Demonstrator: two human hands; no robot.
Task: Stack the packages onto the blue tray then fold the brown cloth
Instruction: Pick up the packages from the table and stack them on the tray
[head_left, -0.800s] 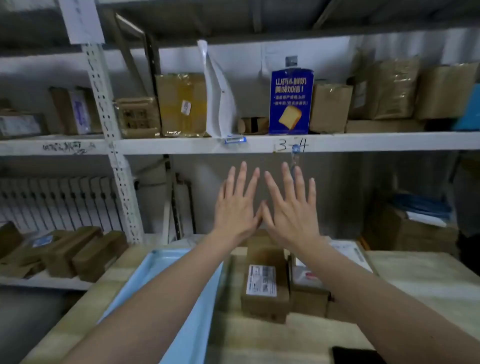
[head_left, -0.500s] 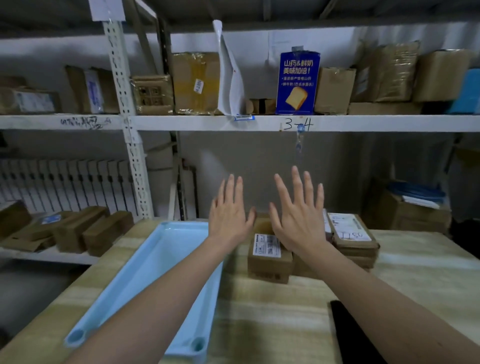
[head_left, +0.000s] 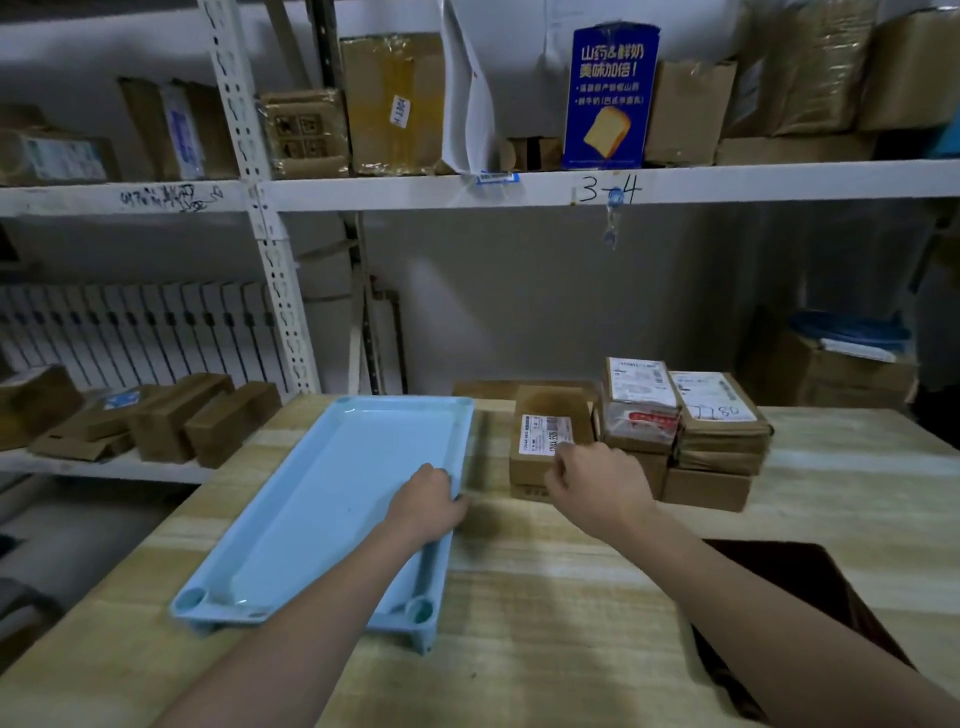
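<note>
A light blue tray (head_left: 332, 493) lies empty on the left part of the wooden table (head_left: 545, 613). My left hand (head_left: 426, 501) grips the tray's right rim, fingers curled over the edge. To the right of the tray stand several brown cardboard packages: a labelled box (head_left: 545, 415) nearest the tray, a stack with a red-and-white label (head_left: 639, 410) and a further stack (head_left: 719, 431). My right hand (head_left: 597, 488) holds the near end of the labelled box, fingers curled on its top edge. The dark brown cloth (head_left: 795, 582) lies at the table's right, partly hidden by my right forearm.
Behind the table runs a white metal shelf (head_left: 519, 187) loaded with cardboard boxes and a blue bread carton (head_left: 610, 96). A lower shelf on the left holds more brown boxes (head_left: 171, 421). Another carton (head_left: 831, 364) stands at the back right.
Both hands were raised with fingers spread in the air. They have dropped to the table, the left onto the tray rim and the right onto the labelled box. The view tilted down.
</note>
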